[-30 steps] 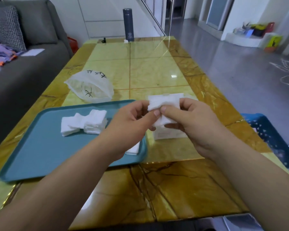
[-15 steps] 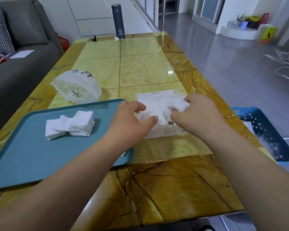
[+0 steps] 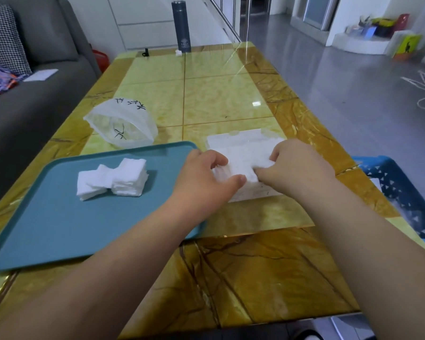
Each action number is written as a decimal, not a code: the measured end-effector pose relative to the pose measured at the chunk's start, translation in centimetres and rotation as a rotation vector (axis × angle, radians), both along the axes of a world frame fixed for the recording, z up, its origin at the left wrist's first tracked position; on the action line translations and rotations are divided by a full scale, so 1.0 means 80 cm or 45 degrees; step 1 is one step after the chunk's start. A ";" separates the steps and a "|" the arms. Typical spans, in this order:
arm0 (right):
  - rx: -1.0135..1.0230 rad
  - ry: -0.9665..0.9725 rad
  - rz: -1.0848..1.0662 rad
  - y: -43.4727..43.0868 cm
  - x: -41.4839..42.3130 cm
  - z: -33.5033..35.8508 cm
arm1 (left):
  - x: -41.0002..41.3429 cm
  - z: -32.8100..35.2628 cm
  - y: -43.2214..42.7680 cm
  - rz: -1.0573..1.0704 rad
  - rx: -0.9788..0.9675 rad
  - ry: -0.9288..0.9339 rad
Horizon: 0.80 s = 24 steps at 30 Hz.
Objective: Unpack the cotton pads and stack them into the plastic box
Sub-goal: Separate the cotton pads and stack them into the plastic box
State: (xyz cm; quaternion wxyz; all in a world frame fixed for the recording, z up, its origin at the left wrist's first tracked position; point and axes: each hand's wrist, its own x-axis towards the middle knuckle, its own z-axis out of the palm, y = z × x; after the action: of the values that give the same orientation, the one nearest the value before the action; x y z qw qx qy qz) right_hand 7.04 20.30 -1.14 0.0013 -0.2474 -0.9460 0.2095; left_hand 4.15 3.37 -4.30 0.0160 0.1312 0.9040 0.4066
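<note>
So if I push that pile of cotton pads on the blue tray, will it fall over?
Probably. The pile of cotton pads is uneven, with loose ones fanned out beside it, so a push would likely scatter it. They look thin and fluffy, so probably light and floppy. The tray looks smooth, so they might slide.

A single head-worn camera looks forward and down along the table (image 3: pixel 221 99) from above its near edge. The table's near half sits close below the lens.
</note>
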 end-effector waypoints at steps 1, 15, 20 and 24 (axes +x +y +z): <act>0.020 -0.002 0.034 -0.001 0.002 0.001 | 0.001 -0.001 0.000 -0.002 0.005 0.008; 0.121 -0.015 0.193 -0.011 0.001 -0.007 | 0.005 -0.004 -0.001 -0.024 -0.014 0.041; 0.267 0.100 0.140 -0.016 0.011 0.009 | 0.005 0.007 -0.048 0.011 -0.005 0.041; 0.082 0.485 0.331 -0.058 0.021 0.019 | 0.004 -0.001 -0.113 0.142 -0.265 -0.045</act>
State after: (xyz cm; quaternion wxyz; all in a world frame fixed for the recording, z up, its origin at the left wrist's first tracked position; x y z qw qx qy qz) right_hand 8.70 15.69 0.38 0.1607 -0.0793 -0.9587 0.2206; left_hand 4.45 -5.64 -4.36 0.0227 0.0713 0.9468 0.3131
